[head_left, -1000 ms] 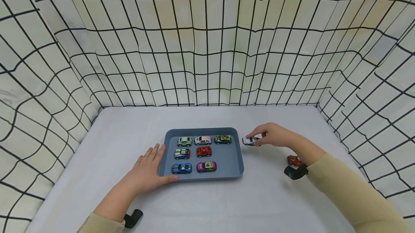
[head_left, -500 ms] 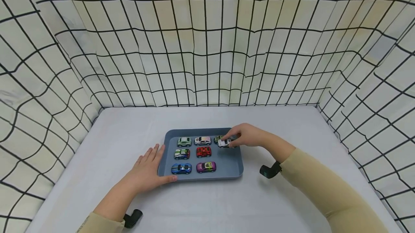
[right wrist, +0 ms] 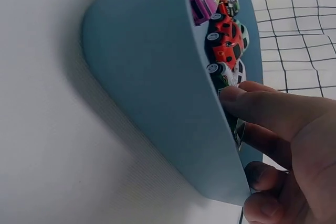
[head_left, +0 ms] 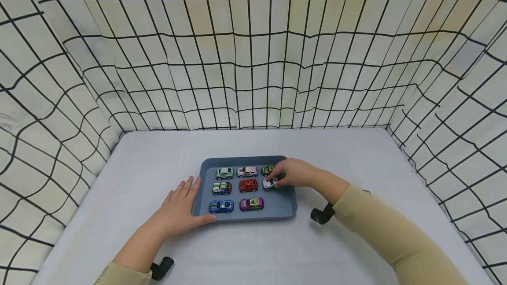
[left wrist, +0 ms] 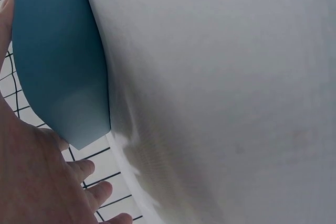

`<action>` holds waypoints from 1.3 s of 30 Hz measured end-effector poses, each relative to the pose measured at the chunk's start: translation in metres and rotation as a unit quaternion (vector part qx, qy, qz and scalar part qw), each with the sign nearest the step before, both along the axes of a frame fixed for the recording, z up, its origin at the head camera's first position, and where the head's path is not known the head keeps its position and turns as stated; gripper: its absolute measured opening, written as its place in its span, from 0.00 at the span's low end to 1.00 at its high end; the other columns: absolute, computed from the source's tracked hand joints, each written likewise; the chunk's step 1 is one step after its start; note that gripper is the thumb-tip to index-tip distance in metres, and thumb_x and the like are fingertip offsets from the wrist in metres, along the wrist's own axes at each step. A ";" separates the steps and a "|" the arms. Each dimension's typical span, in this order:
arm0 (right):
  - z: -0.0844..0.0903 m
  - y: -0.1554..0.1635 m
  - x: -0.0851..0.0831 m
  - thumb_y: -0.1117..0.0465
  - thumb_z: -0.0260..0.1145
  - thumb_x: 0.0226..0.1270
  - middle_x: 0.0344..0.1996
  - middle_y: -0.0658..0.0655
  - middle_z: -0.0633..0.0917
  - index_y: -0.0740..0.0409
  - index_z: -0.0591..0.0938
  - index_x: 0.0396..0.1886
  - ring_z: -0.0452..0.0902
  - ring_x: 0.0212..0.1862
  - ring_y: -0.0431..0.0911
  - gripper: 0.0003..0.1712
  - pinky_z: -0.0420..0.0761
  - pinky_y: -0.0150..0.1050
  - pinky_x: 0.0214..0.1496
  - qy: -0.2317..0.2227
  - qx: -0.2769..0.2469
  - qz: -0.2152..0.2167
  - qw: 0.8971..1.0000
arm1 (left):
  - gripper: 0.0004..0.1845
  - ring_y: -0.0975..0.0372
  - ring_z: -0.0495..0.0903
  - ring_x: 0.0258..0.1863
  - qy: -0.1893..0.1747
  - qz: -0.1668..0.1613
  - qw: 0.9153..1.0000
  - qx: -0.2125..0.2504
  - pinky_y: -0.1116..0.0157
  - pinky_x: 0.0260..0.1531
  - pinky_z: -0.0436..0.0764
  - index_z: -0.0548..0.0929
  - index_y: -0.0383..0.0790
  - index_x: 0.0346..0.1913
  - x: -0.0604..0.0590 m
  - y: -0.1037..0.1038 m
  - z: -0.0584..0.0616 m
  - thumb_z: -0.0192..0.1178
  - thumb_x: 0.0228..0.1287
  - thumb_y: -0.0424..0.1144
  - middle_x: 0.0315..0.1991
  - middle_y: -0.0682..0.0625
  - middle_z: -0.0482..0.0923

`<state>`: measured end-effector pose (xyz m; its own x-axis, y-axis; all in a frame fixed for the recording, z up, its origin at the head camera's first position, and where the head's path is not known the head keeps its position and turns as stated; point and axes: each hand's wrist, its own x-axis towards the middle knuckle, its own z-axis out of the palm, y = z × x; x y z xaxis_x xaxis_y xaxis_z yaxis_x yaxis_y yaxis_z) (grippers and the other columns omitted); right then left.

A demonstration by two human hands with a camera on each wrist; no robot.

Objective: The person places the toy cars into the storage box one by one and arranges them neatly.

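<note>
Right hand pinching white toy car inside blue tray, 7 cars around, left hand spread flat against tray edge

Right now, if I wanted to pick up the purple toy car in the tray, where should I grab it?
Probably pinch the purple car across its two long sides, at the roof, coming straight down from above. It sits on its wheels in the front row of the blue tray, with the blue car close on one side and the tray's raised front wall near, so a low sideways reach looks cramped.
</note>
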<state>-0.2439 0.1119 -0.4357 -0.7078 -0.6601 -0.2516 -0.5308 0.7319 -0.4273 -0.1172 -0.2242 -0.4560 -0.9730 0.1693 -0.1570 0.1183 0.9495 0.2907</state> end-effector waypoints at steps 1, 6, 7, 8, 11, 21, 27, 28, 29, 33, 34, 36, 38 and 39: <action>-0.001 -0.001 0.000 0.55 0.73 0.64 0.54 0.45 0.84 0.38 0.88 0.52 0.76 0.60 0.43 0.16 0.75 0.43 0.63 0.007 0.009 0.001 1.000 | 0.69 0.35 0.45 0.75 0.001 0.000 1.000 0.000 0.33 0.69 0.47 0.48 0.33 0.78 0.000 0.000 0.000 0.60 0.46 0.79 0.78 0.32 0.44; -0.004 -0.004 0.001 0.52 0.73 0.63 0.56 0.44 0.84 0.34 0.88 0.52 0.77 0.58 0.41 0.17 0.78 0.41 0.59 0.036 0.049 0.005 0.998 | 0.69 0.35 0.45 0.75 0.000 -0.001 1.000 0.001 0.33 0.68 0.47 0.48 0.33 0.78 0.000 0.000 0.000 0.60 0.46 0.79 0.77 0.32 0.44; -0.004 -0.004 0.001 0.52 0.73 0.63 0.56 0.44 0.84 0.34 0.87 0.52 0.78 0.58 0.41 0.17 0.78 0.41 0.58 0.039 0.052 0.006 0.998 | 0.69 0.35 0.45 0.75 0.000 0.000 1.000 0.002 0.33 0.68 0.47 0.48 0.33 0.78 0.000 0.000 0.000 0.60 0.46 0.79 0.77 0.32 0.44; -0.005 -0.004 0.001 0.51 0.73 0.63 0.56 0.44 0.84 0.34 0.87 0.52 0.78 0.57 0.40 0.17 0.78 0.41 0.57 0.043 0.056 0.007 0.997 | 0.69 0.35 0.45 0.75 0.000 0.000 1.000 0.002 0.33 0.68 0.47 0.48 0.33 0.78 0.000 0.000 0.000 0.60 0.46 0.79 0.77 0.32 0.44; -0.005 -0.005 0.002 0.50 0.73 0.63 0.56 0.44 0.84 0.34 0.87 0.53 0.78 0.58 0.40 0.17 0.79 0.41 0.56 0.055 0.063 0.010 0.996 | 0.69 0.35 0.45 0.75 0.001 0.000 1.000 0.004 0.33 0.68 0.47 0.48 0.33 0.78 0.000 0.001 0.001 0.60 0.46 0.79 0.77 0.32 0.44; -0.005 -0.005 0.003 0.50 0.73 0.63 0.51 0.43 0.85 0.35 0.87 0.53 0.79 0.53 0.39 0.18 0.80 0.40 0.55 0.092 0.077 0.030 0.992 | 0.69 0.35 0.45 0.75 -0.002 0.001 1.000 0.003 0.34 0.69 0.47 0.48 0.32 0.78 0.000 0.001 0.002 0.60 0.47 0.78 0.77 0.31 0.44; -0.007 -0.005 0.002 0.49 0.73 0.63 0.49 0.43 0.86 0.35 0.87 0.53 0.79 0.51 0.38 0.18 0.80 0.38 0.51 0.105 0.076 0.040 0.991 | 0.69 0.35 0.45 0.75 0.001 0.003 1.000 0.001 0.33 0.69 0.47 0.49 0.32 0.78 0.001 0.002 0.003 0.60 0.46 0.79 0.77 0.31 0.44; -0.007 -0.005 0.002 0.49 0.73 0.63 0.49 0.43 0.85 0.36 0.87 0.53 0.79 0.50 0.38 0.18 0.80 0.38 0.51 0.107 0.074 0.043 0.991 | 0.69 0.35 0.45 0.75 0.000 0.003 1.000 0.001 0.33 0.69 0.47 0.49 0.32 0.78 0.001 0.002 0.003 0.60 0.46 0.79 0.77 0.31 0.44; -0.007 -0.004 0.002 0.49 0.73 0.63 0.49 0.43 0.85 0.36 0.87 0.53 0.79 0.50 0.38 0.18 0.80 0.37 0.50 0.108 0.071 0.045 0.991 | 0.69 0.35 0.45 0.75 -0.001 0.003 1.000 0.002 0.33 0.68 0.47 0.49 0.32 0.78 0.001 0.002 0.003 0.60 0.46 0.79 0.77 0.31 0.44; -0.007 -0.002 0.001 0.48 0.73 0.62 0.48 0.43 0.85 0.36 0.87 0.53 0.79 0.49 0.37 0.18 0.80 0.37 0.49 0.113 0.062 0.045 0.991 | 0.69 0.35 0.45 0.75 0.000 0.003 1.000 0.004 0.33 0.68 0.47 0.49 0.32 0.78 0.001 0.002 0.003 0.60 0.46 0.79 0.77 0.31 0.45; -0.006 -0.001 0.001 0.47 0.73 0.62 0.48 0.43 0.85 0.35 0.87 0.53 0.79 0.49 0.37 0.18 0.80 0.37 0.50 0.114 0.060 0.044 0.991 | 0.69 0.34 0.45 0.74 0.000 0.003 1.000 0.006 0.33 0.68 0.47 0.49 0.32 0.78 0.001 0.002 0.003 0.60 0.46 0.79 0.77 0.31 0.45; -0.005 0.001 0.001 0.46 0.73 0.62 0.48 0.43 0.85 0.35 0.87 0.53 0.79 0.49 0.38 0.19 0.80 0.37 0.50 0.116 0.056 0.042 0.991 | 0.69 0.34 0.45 0.75 0.003 0.003 1.000 0.007 0.33 0.68 0.46 0.49 0.32 0.78 0.000 0.002 0.001 0.60 0.45 0.79 0.77 0.31 0.45; -0.004 0.002 0.001 0.46 0.73 0.61 0.47 0.43 0.85 0.34 0.87 0.53 0.79 0.49 0.38 0.19 0.80 0.38 0.51 0.115 0.052 0.040 0.991 | 0.69 0.34 0.45 0.75 0.003 0.003 1.000 0.008 0.33 0.68 0.46 0.49 0.32 0.78 0.001 0.001 0.001 0.60 0.45 0.80 0.77 0.31 0.45; -0.003 0.003 0.000 0.45 0.73 0.61 0.47 0.43 0.85 0.34 0.87 0.53 0.79 0.48 0.37 0.19 0.80 0.37 0.51 0.113 0.049 0.038 0.992 | 0.69 0.34 0.45 0.74 0.003 0.003 1.000 0.008 0.33 0.68 0.46 0.49 0.32 0.78 0.001 0.001 0.001 0.60 0.45 0.80 0.77 0.31 0.45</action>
<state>-0.2436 0.1146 -0.4388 -0.7024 -0.6943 -0.1569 -0.6606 0.7179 -0.2196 -0.1163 -0.2227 -0.4548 -0.9750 0.1656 -0.1482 0.1143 0.9455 0.3048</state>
